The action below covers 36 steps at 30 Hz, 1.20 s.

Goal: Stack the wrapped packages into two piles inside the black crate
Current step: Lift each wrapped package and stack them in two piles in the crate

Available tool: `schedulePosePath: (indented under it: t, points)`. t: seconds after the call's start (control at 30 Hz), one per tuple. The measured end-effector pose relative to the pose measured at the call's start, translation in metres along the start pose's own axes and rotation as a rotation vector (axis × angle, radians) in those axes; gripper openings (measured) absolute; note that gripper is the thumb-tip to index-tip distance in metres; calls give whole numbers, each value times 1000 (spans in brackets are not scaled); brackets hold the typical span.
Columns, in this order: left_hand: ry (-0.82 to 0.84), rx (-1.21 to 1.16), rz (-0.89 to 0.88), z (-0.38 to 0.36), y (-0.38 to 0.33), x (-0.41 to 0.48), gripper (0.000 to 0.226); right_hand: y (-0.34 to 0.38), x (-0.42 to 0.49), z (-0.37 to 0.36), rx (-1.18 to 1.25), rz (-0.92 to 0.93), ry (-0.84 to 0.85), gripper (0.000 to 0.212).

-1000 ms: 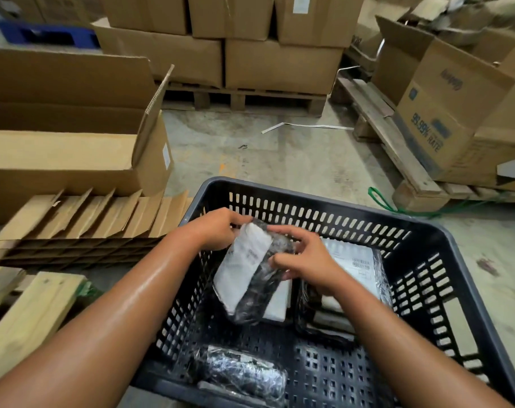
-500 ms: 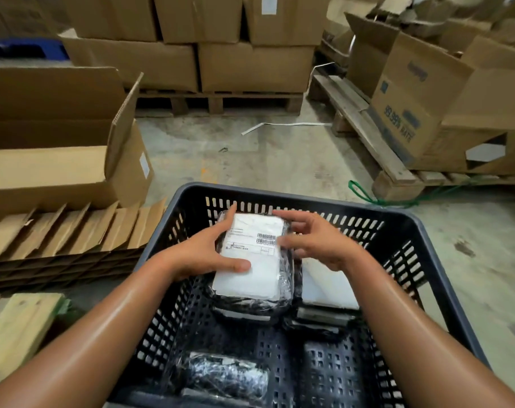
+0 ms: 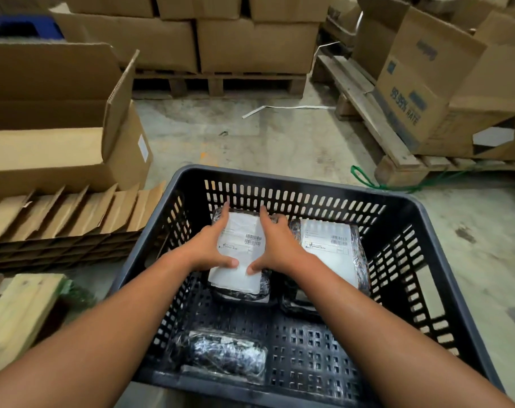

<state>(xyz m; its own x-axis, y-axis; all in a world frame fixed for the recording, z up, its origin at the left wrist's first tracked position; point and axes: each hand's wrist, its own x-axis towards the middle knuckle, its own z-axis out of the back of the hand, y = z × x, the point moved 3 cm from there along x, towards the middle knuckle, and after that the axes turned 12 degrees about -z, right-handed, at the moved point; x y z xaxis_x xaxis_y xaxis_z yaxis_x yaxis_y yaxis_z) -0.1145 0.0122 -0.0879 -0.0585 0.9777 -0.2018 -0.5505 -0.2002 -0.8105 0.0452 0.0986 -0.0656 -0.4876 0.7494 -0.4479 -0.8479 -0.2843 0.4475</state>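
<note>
Both hands, the left hand [image 3: 210, 245] and right hand [image 3: 275, 245], press flat and open on a package [image 3: 240, 267]. It is black-wrapped with a white barcode label, inside the crate [image 3: 294, 184].

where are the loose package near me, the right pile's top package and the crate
loose package [image 3: 221, 353], head view, its crinkled black wrap
right pile's top package [image 3: 330, 248], head view, its white label
crate [image 3: 294, 179], head view, its far rim

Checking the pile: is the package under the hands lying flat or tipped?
Flat: the package lies label-up, level, with both hands pressing on it.
</note>
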Motion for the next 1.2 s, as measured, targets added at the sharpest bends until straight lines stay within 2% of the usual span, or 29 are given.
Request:
schedulePosePath:
  t: [0.17, 0.37, 0.43, 0.53, 0.6, 0.7, 0.77, 0.93, 1.07, 1.2]
  points:
    - [49, 34, -8, -5, 6, 0, 154, 8, -1, 0, -150, -89, -11, 149]
    - [104, 173, 103, -10, 11, 6, 155, 14, 0, -7, -395, -64, 67, 123]
    - [143, 177, 131, -10, 16, 7, 151, 8, 0, -9, -461, -29, 134, 108]
    - [217, 185, 155, -14, 20, 8, 137, 2, 1, -11, -481, 14, 188, 72]
    - [195, 180, 143, -15, 21, 8, 131, 1, 1, -12, -521, 49, 203, 79]
    - [133, 181, 95, -15, 17, 5, 119, 4, -5, -13, -582, 60, 252, 127]
    - [98, 245, 62, -15, 14, 3, 113, 6, -9, -14, -617, 58, 256, 140]
    - [82, 385, 46, -17, 3, -2, 109, 7, -18, -17, -605, 87, 225, 114]
    - [31, 331, 36, -10, -7, -12, 114, -2, -19, -13, -521, 163, 172, 97]
    - [65, 447, -34, 9, -32, -20, 94, -10, -24, 6, -300, 235, 129, 94]
